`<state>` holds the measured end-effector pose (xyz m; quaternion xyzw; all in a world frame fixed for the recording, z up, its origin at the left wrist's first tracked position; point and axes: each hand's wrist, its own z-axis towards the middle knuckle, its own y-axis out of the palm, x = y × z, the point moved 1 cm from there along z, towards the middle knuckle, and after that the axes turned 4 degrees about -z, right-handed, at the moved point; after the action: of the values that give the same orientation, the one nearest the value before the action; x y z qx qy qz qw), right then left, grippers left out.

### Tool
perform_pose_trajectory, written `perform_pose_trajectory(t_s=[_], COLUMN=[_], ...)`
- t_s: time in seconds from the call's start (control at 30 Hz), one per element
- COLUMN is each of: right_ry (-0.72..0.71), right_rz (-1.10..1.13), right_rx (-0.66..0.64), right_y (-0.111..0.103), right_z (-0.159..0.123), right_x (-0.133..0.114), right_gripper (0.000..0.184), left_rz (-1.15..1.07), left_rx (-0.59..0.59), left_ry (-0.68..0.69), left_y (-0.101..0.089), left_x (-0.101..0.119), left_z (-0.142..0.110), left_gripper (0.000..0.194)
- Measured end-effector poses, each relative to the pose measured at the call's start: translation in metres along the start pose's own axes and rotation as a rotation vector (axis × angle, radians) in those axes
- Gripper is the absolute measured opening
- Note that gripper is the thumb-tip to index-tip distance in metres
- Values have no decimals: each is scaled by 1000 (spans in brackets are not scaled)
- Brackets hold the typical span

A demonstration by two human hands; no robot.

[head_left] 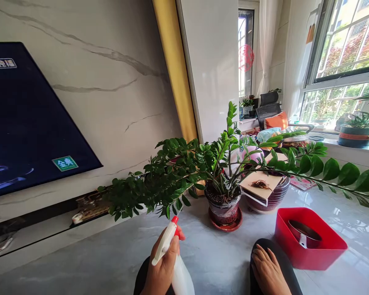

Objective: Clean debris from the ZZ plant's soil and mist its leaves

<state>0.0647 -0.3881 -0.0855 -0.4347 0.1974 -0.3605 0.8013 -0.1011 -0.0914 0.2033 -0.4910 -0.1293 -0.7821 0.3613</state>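
Observation:
My left hand (163, 262) is wrapped round the neck of a white spray bottle (183, 276) with a red nozzle, its fingers at the trigger. The nozzle points up at the drooping leaves of a potted plant (169, 172) with dark glossy foliage. That plant stands in a dark red glazed pot (224, 209) on a reddish saucer (226, 225). My right hand (268, 266) lies flat on my right knee, holding nothing, beside a red plastic bin (318, 256) with a metal pan (305, 234) inside.
Behind the pot, a board (272, 183) with a brown dried clump (260, 184) lies over a ribbed dark planter (281, 194). A long leafy stem (322, 174) reaches far right. A television (33, 123) hangs on the left wall above a low ledge (49, 233).

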Motion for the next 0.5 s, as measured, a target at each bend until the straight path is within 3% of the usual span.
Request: perform_pose_trajectory(t_s=[0.1, 0.2, 0.37, 0.5], right_ry=[12, 34, 39, 44], right_rz=[-5, -6, -4, -17], right_rx=[-18, -45, -63, -122], right_y=[-2, -2, -1, -6], right_z=[-1, -3, -4, -1], right_x=[2, 4, 2, -1], right_gripper=[41, 40, 41, 43], left_rz=[-119, -116, -16, 30], left_rx=[-6, 7, -139, -164], left_ry=[-108, -126, -37, -43], left_y=[0, -3, -3, 2], left_x=[-21, -31, -15, 1], left_z=[-1, -4, -5, -3], left_gripper=[43, 41, 39, 45])
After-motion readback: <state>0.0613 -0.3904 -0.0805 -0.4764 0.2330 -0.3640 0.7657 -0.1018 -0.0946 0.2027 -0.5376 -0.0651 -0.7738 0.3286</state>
